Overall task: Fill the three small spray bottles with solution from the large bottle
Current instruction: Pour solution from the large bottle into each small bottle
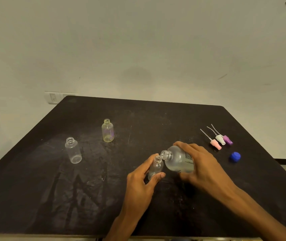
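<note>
Just right of frame centre, the right hand (203,164), its grip clamped round the large clear labelled bottle (178,160), tipped its long axis leftward, mouth touching the small clear spray bottle (156,166) clasped in the left hand (142,181).

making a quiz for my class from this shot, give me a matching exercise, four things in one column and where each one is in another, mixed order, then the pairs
Things
1. large bottle
2. blue cap
3. yellowish small bottle
4. three spray tops

Places
A. standing alone, far centre of the table
B. tilted in the right hand
C. lying in a row at far right
D. lying alone, nearer than the spray tops

Pairs: 1-B, 2-D, 3-A, 4-C
</note>
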